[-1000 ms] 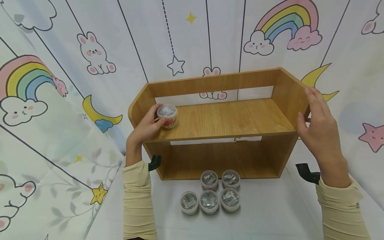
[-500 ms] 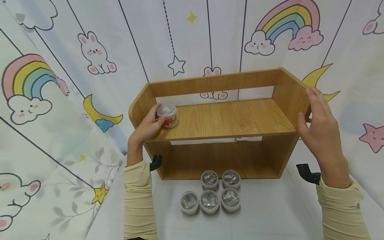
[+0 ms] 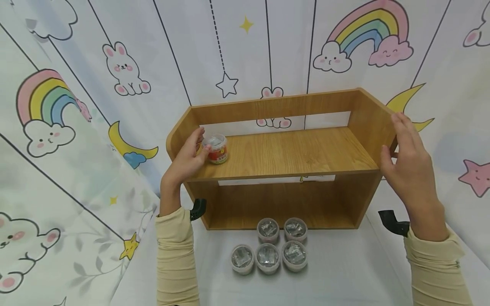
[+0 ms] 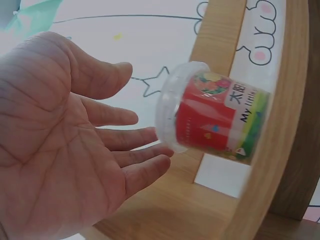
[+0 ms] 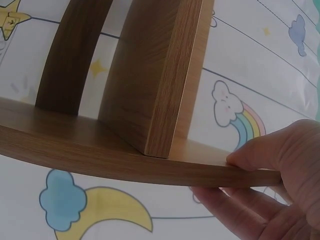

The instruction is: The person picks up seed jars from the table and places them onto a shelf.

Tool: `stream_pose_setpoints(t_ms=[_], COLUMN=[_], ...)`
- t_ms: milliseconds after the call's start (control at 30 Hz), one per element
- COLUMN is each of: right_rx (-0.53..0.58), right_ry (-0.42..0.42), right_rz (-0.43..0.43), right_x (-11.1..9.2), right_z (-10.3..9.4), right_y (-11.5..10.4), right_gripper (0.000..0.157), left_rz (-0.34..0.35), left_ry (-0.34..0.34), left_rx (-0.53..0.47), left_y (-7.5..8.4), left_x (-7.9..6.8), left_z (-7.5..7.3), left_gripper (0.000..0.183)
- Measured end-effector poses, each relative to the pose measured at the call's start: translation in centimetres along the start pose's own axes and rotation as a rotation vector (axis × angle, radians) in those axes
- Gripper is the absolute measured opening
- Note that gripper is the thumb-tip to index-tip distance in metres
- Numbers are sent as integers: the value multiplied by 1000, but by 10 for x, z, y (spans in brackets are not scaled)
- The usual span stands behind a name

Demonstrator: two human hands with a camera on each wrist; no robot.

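Red tub (image 4: 212,119) nr outstretched L hand (image 4: 82,132)

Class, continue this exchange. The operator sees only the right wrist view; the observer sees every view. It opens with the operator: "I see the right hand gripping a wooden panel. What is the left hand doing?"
Observer: The left hand is beside a red-labelled tub, its fingers extended rather than wrapped round it; I can't tell whether a fingertip touches.
Operator: Where is that tub?
Observer: On the upper level of the wooden shelf, near its left end.
Operator: Are there other tubs?
Observer: Yes, five more tubs on the white cloth: two in the row nearer the shelf, three in the other row.
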State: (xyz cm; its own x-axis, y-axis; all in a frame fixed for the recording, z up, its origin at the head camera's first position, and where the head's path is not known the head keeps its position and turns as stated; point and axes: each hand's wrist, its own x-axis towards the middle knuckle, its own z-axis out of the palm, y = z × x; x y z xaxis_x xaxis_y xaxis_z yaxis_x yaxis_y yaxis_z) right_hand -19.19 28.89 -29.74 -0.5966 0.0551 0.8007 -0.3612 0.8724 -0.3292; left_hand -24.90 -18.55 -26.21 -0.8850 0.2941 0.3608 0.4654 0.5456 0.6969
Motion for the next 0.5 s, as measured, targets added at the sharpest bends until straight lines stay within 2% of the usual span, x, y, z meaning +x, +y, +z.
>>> stream_pose_setpoints(t_ms=[233, 500], right_rx=[1, 7], right_ry=[1, 3], right_rz=[-2, -3], right_x=[0, 0], right_z=[0, 0], right_y=[0, 0], right_gripper=[76, 76], left_rz=[50, 139], left_ry=[46, 63], left_rx=[58, 48], left_y=[12, 22], left_x=[-10, -26], left_z=[-2, -3], left_gripper=[63, 64])
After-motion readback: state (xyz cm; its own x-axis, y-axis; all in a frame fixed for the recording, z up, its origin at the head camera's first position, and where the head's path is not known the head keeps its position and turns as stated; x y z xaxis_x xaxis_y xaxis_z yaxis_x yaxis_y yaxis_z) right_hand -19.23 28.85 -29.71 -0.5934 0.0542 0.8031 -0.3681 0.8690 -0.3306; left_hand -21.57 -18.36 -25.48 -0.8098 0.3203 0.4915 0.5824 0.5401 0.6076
